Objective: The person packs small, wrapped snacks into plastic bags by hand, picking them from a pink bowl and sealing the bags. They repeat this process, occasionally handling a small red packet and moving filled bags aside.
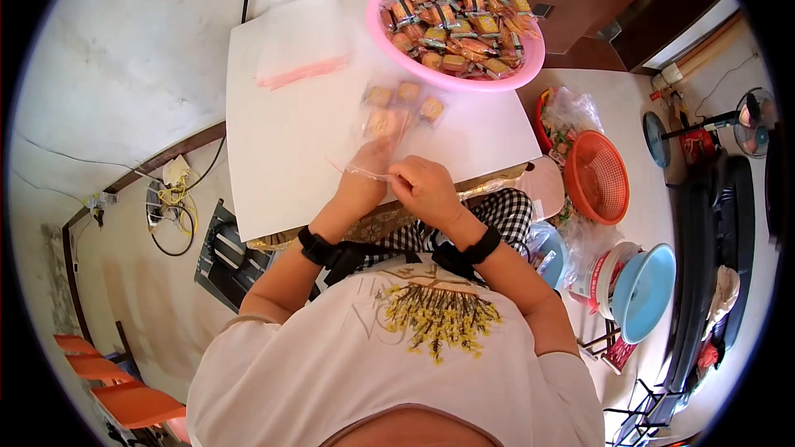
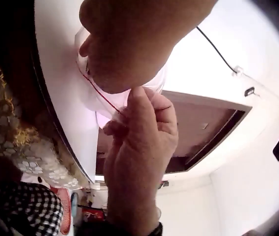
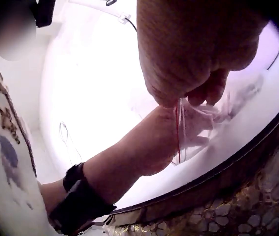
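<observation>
My left hand (image 1: 364,175) reaches through the mouth of a clear plastic bag (image 1: 402,134) with a thin red line along its rim. Through the film, its fingers look extended in the right wrist view. Pinched between thumb and fingers of my right hand (image 1: 426,189) is the bag's rim, close beside the left wrist. Small wrapped biscuits (image 1: 407,91) lie just beyond the left fingertips, on the white table (image 1: 290,149). Seen from the left wrist, the red-lined rim runs to the right hand's fingertips (image 2: 137,96).
At the table's far edge a pink basin (image 1: 373,29) is heaped with wrapped snacks (image 1: 464,21). Flat clear bags with red edges (image 1: 302,72) lie at the back left. To the right stand an orange basket (image 1: 598,178) and a blue basin (image 1: 646,294).
</observation>
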Motion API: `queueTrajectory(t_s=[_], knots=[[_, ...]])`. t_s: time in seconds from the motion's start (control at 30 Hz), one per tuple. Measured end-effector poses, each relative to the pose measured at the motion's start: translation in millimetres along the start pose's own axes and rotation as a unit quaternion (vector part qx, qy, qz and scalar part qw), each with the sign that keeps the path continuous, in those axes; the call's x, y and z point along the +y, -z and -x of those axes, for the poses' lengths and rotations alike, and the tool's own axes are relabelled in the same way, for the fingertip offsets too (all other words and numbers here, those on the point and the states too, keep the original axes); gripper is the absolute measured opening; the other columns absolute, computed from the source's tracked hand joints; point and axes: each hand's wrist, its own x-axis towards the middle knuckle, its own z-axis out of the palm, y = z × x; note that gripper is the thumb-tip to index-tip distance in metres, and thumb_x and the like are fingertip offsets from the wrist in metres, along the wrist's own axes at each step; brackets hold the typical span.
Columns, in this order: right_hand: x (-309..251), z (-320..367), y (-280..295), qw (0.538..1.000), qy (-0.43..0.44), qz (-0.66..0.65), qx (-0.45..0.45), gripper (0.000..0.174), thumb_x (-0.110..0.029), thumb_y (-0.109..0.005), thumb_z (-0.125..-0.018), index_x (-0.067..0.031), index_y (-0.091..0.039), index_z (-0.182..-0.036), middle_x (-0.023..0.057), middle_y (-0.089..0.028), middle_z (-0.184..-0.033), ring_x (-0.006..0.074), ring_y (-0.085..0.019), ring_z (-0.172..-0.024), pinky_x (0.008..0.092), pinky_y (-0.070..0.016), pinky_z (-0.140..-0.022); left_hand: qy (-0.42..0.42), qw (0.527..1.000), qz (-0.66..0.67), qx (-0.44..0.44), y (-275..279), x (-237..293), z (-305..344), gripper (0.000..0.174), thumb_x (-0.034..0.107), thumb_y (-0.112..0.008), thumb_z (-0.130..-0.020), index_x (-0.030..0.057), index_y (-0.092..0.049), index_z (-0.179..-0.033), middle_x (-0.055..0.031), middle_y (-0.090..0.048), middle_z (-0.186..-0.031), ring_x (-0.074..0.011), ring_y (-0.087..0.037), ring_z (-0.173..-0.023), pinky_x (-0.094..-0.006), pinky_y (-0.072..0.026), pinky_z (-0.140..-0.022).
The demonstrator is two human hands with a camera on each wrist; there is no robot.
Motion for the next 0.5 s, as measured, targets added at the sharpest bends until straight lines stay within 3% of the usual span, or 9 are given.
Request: queueTrajectory(t_s=[0.07,0.13,0.2,0.27,0.33,0.4,0.47,0.5], knots=[[0.1,1.0,-0.4,1.000,-0.001,-0.004,0.003,0.006,-0.008,-0.061,-0.079,-0.0062,-0.055,-0.079,0.0113,-0.059,-0.076,0.0329,-0.058,-0.069,0.0411,-0.0465,-0.059,-0.022,0.996,0.081,0.026,10.6,20.9,-15.2,0.054,0.001,-0.050,-0.084,-0.0035,-0.037,-0.137,-0.0245,-0.048,-0.129,-0.0339,-0.053,-0.112,-0.0364,-0.0431,-0.095],[-1.5,2.5,-0.9,1.000,-0.008,-0.006,-0.004,0.007,-0.009,-0.061,-0.079,-0.0061,-0.055,-0.078,0.0114,-0.059,-0.076,0.0330,-0.058,-0.068,0.0409,-0.0465,-0.059,-0.041,0.999,0.008,0.034,5.3,15.9,-25.8,0.052,0.004,-0.046,-0.088,-0.0008,-0.035,-0.138,-0.0254,-0.051,-0.124,-0.0379,-0.051,-0.114,-0.0374,-0.0442,-0.094],[-3.2,3.4,-1.5,1.000,-0.012,-0.010,-0.008,0.007,-0.008,-0.062,-0.080,-0.0058,-0.056,-0.078,0.0112,-0.058,-0.074,0.0322,-0.058,-0.066,0.0397,-0.0462,-0.058,0.021,0.999,-0.046,-0.014,2.6,8.1,-41.7,0.051,0.007,-0.044,-0.090,0.0004,-0.033,-0.140,-0.0266,-0.052,-0.123,-0.0405,-0.050,-0.115,-0.0385,-0.0445,-0.093],[-4.2,4.5,-1.5,1.000,-0.015,-0.018,-0.008,0.005,-0.007,-0.062,-0.081,-0.0052,-0.058,-0.079,0.0107,-0.057,-0.071,0.0304,-0.057,-0.065,0.0375,-0.0457,-0.057,0.163,0.976,-0.081,-0.120,0.6,1.6,-58.3,0.052,0.009,-0.042,-0.092,0.0000,-0.029,-0.142,-0.0279,-0.050,-0.125,-0.0417,-0.048,-0.115,-0.0397,-0.0439,-0.093],[-1.9,4.3,-0.2,1.000,-0.015,-0.023,0.007,0.005,-0.007,-0.062,-0.080,-0.0049,-0.058,-0.079,0.0106,-0.056,-0.071,0.0294,-0.056,-0.063,0.0360,-0.0455,-0.056,0.035,0.992,-0.114,-0.041,-43.8,-55.5,-49.1,0.056,0.007,-0.048,-0.088,-0.0043,-0.031,-0.140,-0.0272,-0.047,-0.131,-0.0374,-0.047,-0.120,-0.0380,-0.0397,-0.100],[3.2,4.3,-0.1,0.999,-0.021,-0.037,0.022,0.005,-0.006,-0.062,-0.080,-0.0044,-0.058,-0.081,0.0102,-0.056,-0.070,0.0273,-0.055,-0.061,0.0341,-0.0450,-0.055,-0.018,0.999,-0.037,0.002,-46.5,-58.5,-46.0,0.056,0.007,-0.052,-0.086,-0.0065,-0.035,-0.137,-0.0274,-0.045,-0.134,-0.0369,-0.046,-0.123,-0.0381,-0.0379,-0.103],[11.2,6.9,-0.8,0.997,-0.035,-0.059,0.036,0.005,-0.005,-0.062,-0.080,-0.0038,-0.058,-0.082,0.0095,-0.055,-0.069,0.0241,-0.053,-0.058,0.0317,-0.0441,-0.054,0.008,0.989,0.147,0.006,-3.2,2.6,-30.0,0.051,0.008,-0.054,-0.085,-0.0065,-0.042,-0.132,-0.0285,-0.045,-0.133,-0.0402,-0.046,-0.122,-0.0400,-0.0387,-0.102],[14.4,7.5,0.0,0.995,-0.053,-0.073,0.039,0.005,-0.005,-0.062,-0.080,-0.0034,-0.059,-0.083,0.0091,-0.054,-0.069,0.0223,-0.052,-0.057,0.0308,-0.0436,-0.054,-0.026,0.997,0.030,-0.069,8.9,9.9,-17.8,0.047,0.008,-0.055,-0.085,-0.0058,-0.045,-0.129,-0.0264,-0.045,-0.133,-0.0384,-0.047,-0.121,-0.0398,-0.0398,-0.101]])
